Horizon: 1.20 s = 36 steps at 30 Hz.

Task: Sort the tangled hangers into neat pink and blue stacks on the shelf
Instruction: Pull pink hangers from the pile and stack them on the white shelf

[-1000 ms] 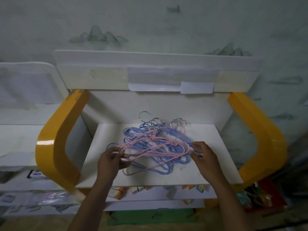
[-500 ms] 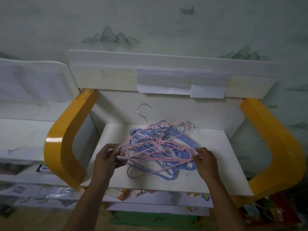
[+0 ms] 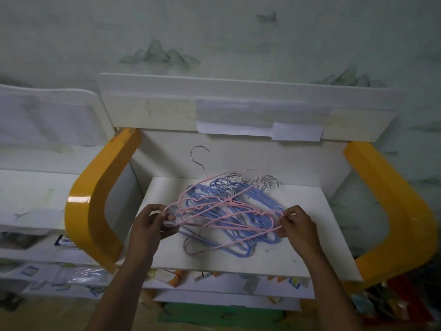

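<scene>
- Head view: a white shelf (image 3: 298, 247) sits between two curved yellow side panels, one at 9 o'clock (image 3: 95, 211) and one at 3 o'clock (image 3: 391, 211)
- A tangled pile of hangers lies at the centre of the shelf surface; pink and blue pieces are interlaced, not separated
- Blue hangers (image 3: 241, 244) form the lower bulk of the pile and rest on the shelf
- Pink hangers (image 3: 229, 206) lie across the top of the pile, spanning from one hand to the other
- Several metal hooks (image 3: 269, 181) cluster at the 12 o'clock edge of the pile; one hook (image 3: 199, 155) stands raised above the rest, toward 11 o'clock
- Left hand (image 3: 149, 225), at 9 o'clock of the pile: fingers (image 3: 164, 217) curled, pinching the end of the pink hangers
- Right hand (image 3: 298, 226), at 3 o'clock of the pile: fingers (image 3: 285, 217) curled, pinching the opposite end of the pink hangers
- Whether the gripped pink wires are clear of the blue ones cannot be told
- A white back board with taped paper slips (image 3: 296, 131) stands at 12 o'clock, above the shelf
- Lower shelves at 6 o'clock hold small packaged items (image 3: 293, 281), too dim to identify
</scene>
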Each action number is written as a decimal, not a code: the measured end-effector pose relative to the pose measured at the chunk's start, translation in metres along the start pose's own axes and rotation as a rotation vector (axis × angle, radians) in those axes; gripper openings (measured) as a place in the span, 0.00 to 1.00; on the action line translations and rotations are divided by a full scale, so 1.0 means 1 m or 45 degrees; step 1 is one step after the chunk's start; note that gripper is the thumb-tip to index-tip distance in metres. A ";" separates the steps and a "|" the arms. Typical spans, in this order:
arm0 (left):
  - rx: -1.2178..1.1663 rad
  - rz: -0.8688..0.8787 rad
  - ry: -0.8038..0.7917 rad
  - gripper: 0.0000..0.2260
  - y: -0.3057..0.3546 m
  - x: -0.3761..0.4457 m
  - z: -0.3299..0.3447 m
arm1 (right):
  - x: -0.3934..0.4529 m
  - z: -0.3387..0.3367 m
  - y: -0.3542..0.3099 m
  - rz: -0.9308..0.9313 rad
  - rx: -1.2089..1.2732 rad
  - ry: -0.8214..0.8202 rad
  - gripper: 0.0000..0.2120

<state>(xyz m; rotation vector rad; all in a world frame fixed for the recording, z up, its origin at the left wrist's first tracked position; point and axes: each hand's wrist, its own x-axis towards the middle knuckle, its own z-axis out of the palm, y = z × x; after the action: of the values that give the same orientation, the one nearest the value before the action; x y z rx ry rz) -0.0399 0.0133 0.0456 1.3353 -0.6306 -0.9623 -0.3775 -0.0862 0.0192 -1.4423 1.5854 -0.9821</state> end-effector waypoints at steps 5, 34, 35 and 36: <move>-0.085 -0.012 -0.008 0.04 0.014 -0.014 -0.007 | -0.011 -0.011 -0.011 0.011 0.329 -0.214 0.05; -0.060 0.347 0.136 0.08 0.084 -0.094 -0.227 | -0.156 0.116 -0.131 -0.163 0.756 -0.354 0.08; -0.060 0.351 0.147 0.08 0.087 -0.101 -0.244 | -0.167 0.127 -0.138 -0.165 0.757 -0.372 0.08; -0.058 0.350 0.167 0.09 0.089 -0.108 -0.260 | -0.178 0.139 -0.146 -0.158 0.753 -0.384 0.11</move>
<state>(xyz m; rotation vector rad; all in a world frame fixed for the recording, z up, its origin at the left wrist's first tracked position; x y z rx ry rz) 0.1455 0.2356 0.1052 1.2234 -0.6678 -0.6578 -0.1791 0.0756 0.1022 -1.2027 0.8924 -1.1230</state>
